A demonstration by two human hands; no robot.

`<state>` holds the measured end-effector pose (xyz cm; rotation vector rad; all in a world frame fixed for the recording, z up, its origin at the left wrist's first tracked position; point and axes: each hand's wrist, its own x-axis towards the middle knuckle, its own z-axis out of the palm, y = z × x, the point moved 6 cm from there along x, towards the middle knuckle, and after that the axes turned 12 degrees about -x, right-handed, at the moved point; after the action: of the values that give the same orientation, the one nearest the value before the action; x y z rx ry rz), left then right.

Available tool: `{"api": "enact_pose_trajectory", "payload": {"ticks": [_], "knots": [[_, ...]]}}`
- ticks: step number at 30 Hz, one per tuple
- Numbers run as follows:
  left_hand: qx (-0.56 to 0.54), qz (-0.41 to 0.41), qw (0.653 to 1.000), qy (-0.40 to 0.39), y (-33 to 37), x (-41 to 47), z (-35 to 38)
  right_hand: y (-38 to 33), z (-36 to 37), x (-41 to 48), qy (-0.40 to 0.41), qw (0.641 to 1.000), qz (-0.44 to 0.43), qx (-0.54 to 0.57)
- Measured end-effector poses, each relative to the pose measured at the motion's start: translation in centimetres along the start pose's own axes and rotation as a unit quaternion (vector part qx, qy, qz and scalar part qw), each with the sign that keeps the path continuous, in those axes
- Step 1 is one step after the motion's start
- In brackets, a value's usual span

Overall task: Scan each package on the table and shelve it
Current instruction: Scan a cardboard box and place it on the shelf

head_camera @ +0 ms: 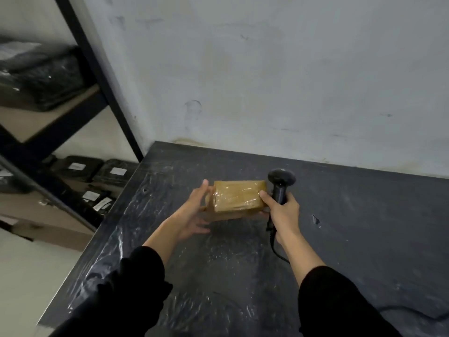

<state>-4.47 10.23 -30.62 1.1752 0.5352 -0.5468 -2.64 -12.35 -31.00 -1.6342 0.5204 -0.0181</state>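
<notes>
Sleeves: your black sleeves [142, 276] cover both forearms, leaving the wrists bare.
Left hand: your left hand [194, 211] is spread wide with straight fingers, laid against the left end of the package [237, 195].
Right hand: your right hand [283, 212] is curled round the handle of the scanner [281, 178], and its thumb presses on the package's right edge.
Package: a brown box under glossy clear tape, held between your two hands over the middle of the table [364, 227]. You cannot tell whether its underside rests on the top.
Scanner: black and upright, with its head above your fist, just beside the package's right end.
Cable: the cable [275, 246] drops under your right wrist.
Table: dark, covered in shiny wrinkled film.
Shelf: the shelf [96, 69] stands just left of the table, with black parcels [75, 166] bearing white labels on a lower level and more black bundles higher up.
Wall: a scuffed pale wall [267, 69] runs behind the table.
</notes>
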Motion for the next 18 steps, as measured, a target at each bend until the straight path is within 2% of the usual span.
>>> {"api": "enact_pose_trajectory", "payload": {"ticks": [2,5,7,10,15,18], "knots": [[-0.086,0.024,0.995,0.037,-0.4,-0.1,-1.1,-0.3,0.6,-0.7,-0.038,0.998,-0.023,-0.036],[-0.146,0.091,0.981,0.086,-0.9,-0.7,-2.3,-0.2,1.2,-1.5,-0.089,0.994,-0.032,-0.046],[-0.166,0.117,0.976,0.078,-1.3,-0.8,-2.9,0.1,1.0,-2.0,-0.102,0.994,-0.022,-0.024],[-0.137,0.107,0.984,0.04,-1.7,-1.6,-2.7,0.9,0.5,-2.6,-0.096,0.995,-0.008,-0.013],[-0.029,0.052,0.998,0.007,-2.3,-2.5,-2.4,1.6,-0.1,-3.3,-0.095,0.995,0.013,-0.012],[-0.029,0.056,0.998,-0.004,-2.3,-2.6,-2.4,1.2,0.1,-3.7,-0.106,0.994,0.001,-0.024]]}}
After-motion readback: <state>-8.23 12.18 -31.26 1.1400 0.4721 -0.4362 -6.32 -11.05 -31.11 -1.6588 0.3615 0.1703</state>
